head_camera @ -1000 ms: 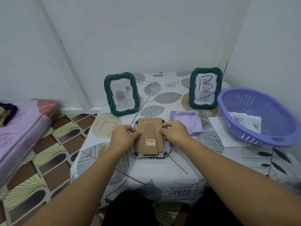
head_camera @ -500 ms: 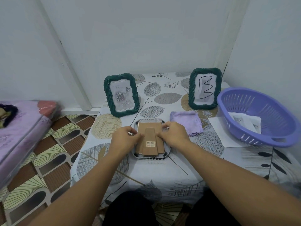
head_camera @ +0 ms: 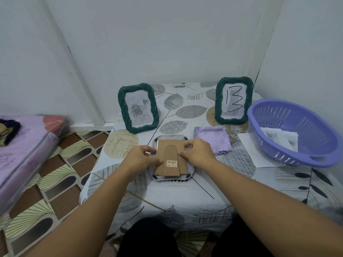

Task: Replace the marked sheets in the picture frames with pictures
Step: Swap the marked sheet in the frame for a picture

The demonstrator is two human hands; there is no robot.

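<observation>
The desk (head_camera: 185, 193), under its leaf-print cloth, carries everything. The purple basket (head_camera: 315, 160), with pictures lying in it, sits well to the right of the fingers. Two green frames stand beyond the fingers: the one holding a rose picture (head_camera: 138, 108) to the far left, the one still showing the marked "13" sheet (head_camera: 233, 101) to the far right. A lilac cloth (head_camera: 213, 140) lies just right of the right hand. Between the hands a third frame lies face down (head_camera: 171, 179), its cardboard backing (head_camera: 170, 156) uppermost. The left hand (head_camera: 140, 158) pinches the backing's left edge; the right hand (head_camera: 199, 153) pinches its right edge.

The risks seem these: an uneven pull could tilt and jam the backing, a tab could bend, or the frame could slide on the loose cloth.
</observation>
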